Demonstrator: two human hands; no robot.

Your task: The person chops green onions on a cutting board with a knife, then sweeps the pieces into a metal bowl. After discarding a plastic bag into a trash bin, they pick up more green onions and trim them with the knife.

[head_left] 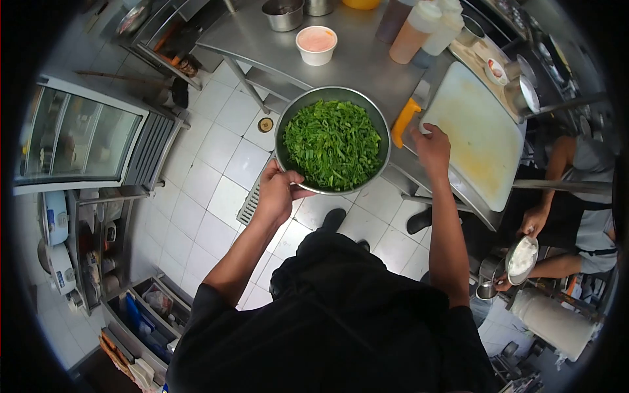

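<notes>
Head view: left hand (275, 191) closed on the bowl (334, 93) at its near-left rim. Bowl, full of chopped greens (332, 145), sits out past the table's (367, 59) edge, above floor (203, 141). Right hand (433, 152) partly open, fingers loosely bent, near board (472, 124) and knife (406, 122); contact cannot be told. Floor open between fridge (82, 141) and table. Labels on blue-white containers (62, 268) too small to read
</notes>
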